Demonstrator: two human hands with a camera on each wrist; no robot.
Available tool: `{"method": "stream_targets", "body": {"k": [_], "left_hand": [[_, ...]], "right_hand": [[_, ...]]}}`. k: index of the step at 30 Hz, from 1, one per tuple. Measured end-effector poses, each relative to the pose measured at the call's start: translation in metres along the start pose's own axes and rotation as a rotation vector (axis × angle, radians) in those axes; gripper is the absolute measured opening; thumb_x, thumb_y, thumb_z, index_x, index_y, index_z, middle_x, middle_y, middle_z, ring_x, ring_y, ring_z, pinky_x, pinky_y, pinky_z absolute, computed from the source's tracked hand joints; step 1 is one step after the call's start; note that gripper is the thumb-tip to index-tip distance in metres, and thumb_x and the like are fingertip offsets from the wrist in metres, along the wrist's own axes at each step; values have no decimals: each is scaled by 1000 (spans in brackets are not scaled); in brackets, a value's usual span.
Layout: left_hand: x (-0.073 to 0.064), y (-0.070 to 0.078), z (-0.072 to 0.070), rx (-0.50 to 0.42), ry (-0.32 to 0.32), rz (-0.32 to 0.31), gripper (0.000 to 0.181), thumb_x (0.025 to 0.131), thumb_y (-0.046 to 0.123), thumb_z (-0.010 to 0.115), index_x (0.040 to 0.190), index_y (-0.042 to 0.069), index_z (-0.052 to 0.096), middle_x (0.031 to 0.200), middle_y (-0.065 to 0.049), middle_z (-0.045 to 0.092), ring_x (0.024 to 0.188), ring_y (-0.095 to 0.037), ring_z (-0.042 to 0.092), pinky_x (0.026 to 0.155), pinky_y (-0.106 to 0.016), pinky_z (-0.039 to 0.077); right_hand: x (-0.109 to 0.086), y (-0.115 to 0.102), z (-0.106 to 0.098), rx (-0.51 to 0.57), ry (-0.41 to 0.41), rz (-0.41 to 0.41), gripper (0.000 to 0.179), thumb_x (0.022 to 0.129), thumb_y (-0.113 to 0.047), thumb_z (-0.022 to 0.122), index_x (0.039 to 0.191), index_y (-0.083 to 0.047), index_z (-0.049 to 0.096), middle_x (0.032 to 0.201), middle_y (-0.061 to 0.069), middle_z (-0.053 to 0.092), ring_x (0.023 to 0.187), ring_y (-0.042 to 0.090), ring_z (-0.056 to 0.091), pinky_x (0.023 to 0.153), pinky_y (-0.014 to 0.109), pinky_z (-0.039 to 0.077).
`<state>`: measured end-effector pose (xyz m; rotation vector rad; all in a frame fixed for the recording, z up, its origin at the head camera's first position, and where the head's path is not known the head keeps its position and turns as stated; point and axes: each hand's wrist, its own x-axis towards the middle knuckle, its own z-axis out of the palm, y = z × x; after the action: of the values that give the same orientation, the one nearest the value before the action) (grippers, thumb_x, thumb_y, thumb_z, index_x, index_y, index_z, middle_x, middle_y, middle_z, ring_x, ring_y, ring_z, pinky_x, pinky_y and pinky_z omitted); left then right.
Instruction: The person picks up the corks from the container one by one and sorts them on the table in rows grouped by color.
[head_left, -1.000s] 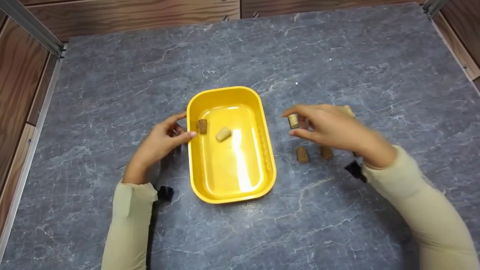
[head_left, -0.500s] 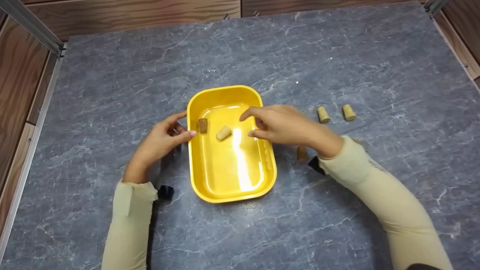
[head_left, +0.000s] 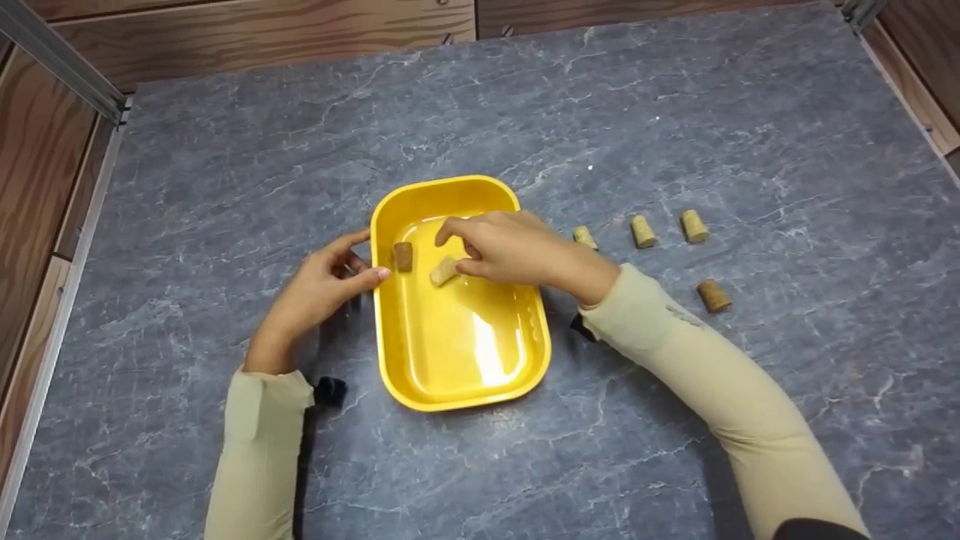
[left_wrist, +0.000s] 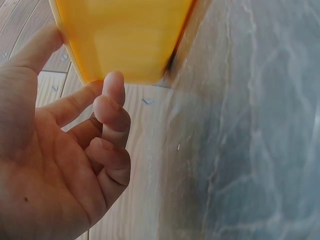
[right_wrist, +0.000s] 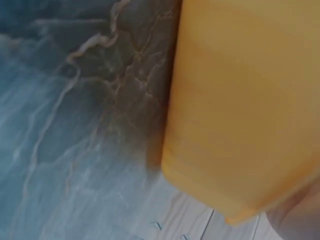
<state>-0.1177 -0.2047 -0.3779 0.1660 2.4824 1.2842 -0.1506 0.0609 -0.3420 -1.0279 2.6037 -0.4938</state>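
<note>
Over the middle of the yellow tray [head_left: 442,364], with finger and thumb of the right hand [head_left: 510,247] apart and nothing seen between, best to gently pinch the pale cork [head_left: 442,273] beside the thumb, missing the brown cork [head_left: 403,257] near the left edge. With that edge pinched in the left hand [head_left: 321,283], hold steady.

Blue-grey marbled flat tabletop [head_left: 247,165]; brown wood-grain panels [head_left: 285,37] behind; slanting grey metal bar [head_left: 67,67], far left corner.

Wht glare on yellow tray [head_left: 439,345], soft shadows, wrist pics blurry
</note>
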Motion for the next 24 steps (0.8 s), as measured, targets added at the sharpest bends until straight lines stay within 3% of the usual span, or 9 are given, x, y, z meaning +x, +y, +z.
{"method": "stream_targets", "body": {"k": [12, 18, 24], "left_hand": [[-1, -1, 0, -1, 3, 0, 65, 90, 39, 67, 146, 17, 43, 95, -7, 60, 80, -19, 50, 68, -26, 41], [-2, -1, 0, -11, 3, -4, 66, 89, 39, 67, 146, 16, 43, 95, -7, 60, 79, -18, 50, 68, -25, 42], [-1, -1, 0, -11, 3, 5, 65, 90, 37, 67, 146, 16, 43, 95, -7, 60, 79, -18, 51, 68, -25, 42]], "right_hand": [[17, 0, 11, -69, -49, 20, 38, 95, -36, 60, 128, -18, 58, 76, 2, 62, 67, 17, 53, 62, 32, 43], [21, -1, 13, -123, -101, 27, 39, 95, -35, 60, 130, -19, 59, 96, 3, 70, 73, 20, 56, 73, 37, 48], [22, 0, 13, -166, -138, 39, 39, 92, -30, 62, 130, -22, 59, 111, 4, 70, 86, 21, 60, 81, 42, 48]]}}
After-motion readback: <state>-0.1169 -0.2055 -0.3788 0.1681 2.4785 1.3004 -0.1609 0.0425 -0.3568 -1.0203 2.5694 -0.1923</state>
